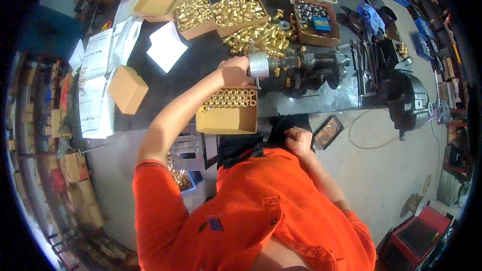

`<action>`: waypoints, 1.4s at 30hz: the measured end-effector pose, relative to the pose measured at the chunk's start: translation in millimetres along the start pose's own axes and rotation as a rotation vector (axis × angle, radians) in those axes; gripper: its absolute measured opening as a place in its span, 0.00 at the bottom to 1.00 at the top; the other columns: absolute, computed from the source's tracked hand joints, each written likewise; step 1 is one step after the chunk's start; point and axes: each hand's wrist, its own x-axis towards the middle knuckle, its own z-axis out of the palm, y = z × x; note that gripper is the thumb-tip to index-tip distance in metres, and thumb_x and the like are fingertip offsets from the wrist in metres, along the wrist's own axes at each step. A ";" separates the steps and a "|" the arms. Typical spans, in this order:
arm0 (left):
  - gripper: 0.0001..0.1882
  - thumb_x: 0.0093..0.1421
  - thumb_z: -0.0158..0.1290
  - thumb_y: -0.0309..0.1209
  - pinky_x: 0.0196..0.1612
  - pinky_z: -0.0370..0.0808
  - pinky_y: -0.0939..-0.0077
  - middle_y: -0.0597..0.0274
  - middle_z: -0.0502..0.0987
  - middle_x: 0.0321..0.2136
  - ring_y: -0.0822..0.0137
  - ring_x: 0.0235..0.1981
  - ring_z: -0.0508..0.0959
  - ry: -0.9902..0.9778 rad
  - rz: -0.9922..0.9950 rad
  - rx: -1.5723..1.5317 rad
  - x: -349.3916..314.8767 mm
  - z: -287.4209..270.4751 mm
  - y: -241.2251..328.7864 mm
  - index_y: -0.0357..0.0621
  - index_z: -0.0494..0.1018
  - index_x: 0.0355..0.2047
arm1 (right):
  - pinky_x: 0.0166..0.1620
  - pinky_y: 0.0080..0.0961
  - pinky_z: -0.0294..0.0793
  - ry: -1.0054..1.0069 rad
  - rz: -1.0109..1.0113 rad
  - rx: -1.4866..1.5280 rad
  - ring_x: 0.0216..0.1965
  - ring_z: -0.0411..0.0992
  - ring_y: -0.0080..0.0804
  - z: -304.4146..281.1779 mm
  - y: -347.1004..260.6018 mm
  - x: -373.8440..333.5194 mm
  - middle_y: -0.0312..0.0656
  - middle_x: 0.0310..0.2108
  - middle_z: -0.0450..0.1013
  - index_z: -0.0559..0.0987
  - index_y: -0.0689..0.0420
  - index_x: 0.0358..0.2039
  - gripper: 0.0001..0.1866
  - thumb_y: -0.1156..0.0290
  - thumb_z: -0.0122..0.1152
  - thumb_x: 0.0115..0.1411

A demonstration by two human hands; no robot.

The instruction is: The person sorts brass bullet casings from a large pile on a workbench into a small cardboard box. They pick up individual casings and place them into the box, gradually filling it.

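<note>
My left hand (235, 72) reaches forward and lies against the left end of a silver metal cylinder (259, 65) on a bench-mounted machine. Its fingers are curled, and whatever they hold is hidden. Just below that hand stands an open cardboard box (226, 126) at the bench edge, with rows of brass nuts (235, 98) packed along its far side. Beyond the cylinder lies a loose pile of brass fittings (266, 39). My right hand (298, 140) rests on my right thigh, closed in a fist, with nothing visible in it.
Cardboard boxes of brass fittings (193, 15) stand at the back, beside a box of dark metal parts (317, 25). Wrenches (366, 68) lie right of the machine (321, 65). A small cardboard box (128, 90) and paper sheets (95, 85) are at left. A blue bin (189, 181) sits below.
</note>
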 end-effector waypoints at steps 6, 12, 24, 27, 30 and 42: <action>0.12 0.48 0.52 0.28 0.44 0.76 0.57 0.49 0.80 0.35 0.50 0.41 0.79 -0.048 -0.266 0.235 -1.5 -26.8 18.4 0.44 0.79 0.33 | 0.31 0.39 0.72 -0.009 0.003 -0.010 0.28 0.73 0.45 -0.4 0.3 0.4 0.42 0.23 0.73 0.81 0.51 0.27 0.11 0.67 0.59 0.40; 0.11 0.49 0.56 0.26 0.41 0.77 0.59 0.47 0.79 0.31 0.49 0.35 0.80 0.211 -0.039 0.145 -34.3 -27.4 -3.0 0.40 0.76 0.34 | 0.30 0.37 0.72 0.006 -0.008 0.020 0.27 0.74 0.44 -0.6 -0.8 0.6 0.42 0.23 0.74 0.81 0.52 0.26 0.10 0.67 0.60 0.40; 0.09 0.48 0.61 0.23 0.28 0.72 0.77 0.61 0.74 0.23 0.74 0.21 0.73 0.330 -0.148 -0.226 -162.1 -34.8 0.6 0.37 0.76 0.32 | 0.29 0.37 0.72 0.010 -0.047 -0.060 0.26 0.73 0.44 4.3 0.6 1.1 0.42 0.22 0.73 0.81 0.53 0.25 0.09 0.71 0.57 0.40; 0.12 0.48 0.61 0.29 0.33 0.73 0.63 0.57 0.76 0.28 0.56 0.29 0.77 0.372 -0.022 0.148 -167.5 -6.4 7.4 0.41 0.76 0.34 | 0.29 0.36 0.72 0.003 -0.039 -0.062 0.25 0.73 0.43 0.0 -5.5 3.3 0.43 0.22 0.73 0.81 0.53 0.25 0.09 0.73 0.55 0.40; 0.07 0.48 0.59 0.31 0.37 0.70 0.61 0.58 0.75 0.28 0.56 0.32 0.77 0.299 -0.026 0.251 -160.6 11.4 7.6 0.43 0.75 0.28 | 0.29 0.35 0.72 -0.003 -0.034 -0.076 0.25 0.73 0.43 -1.4 -4.8 3.4 0.42 0.22 0.73 0.81 0.53 0.25 0.09 0.73 0.55 0.40; 0.04 0.46 0.57 0.28 0.36 0.68 0.62 0.57 0.76 0.25 0.58 0.30 0.77 0.362 -0.056 0.373 -148.5 29.6 7.1 0.43 0.73 0.23 | 0.30 0.39 0.71 0.007 -0.011 -0.032 0.27 0.73 0.45 2.8 3.3 -0.1 0.42 0.23 0.72 0.81 0.51 0.26 0.10 0.69 0.59 0.40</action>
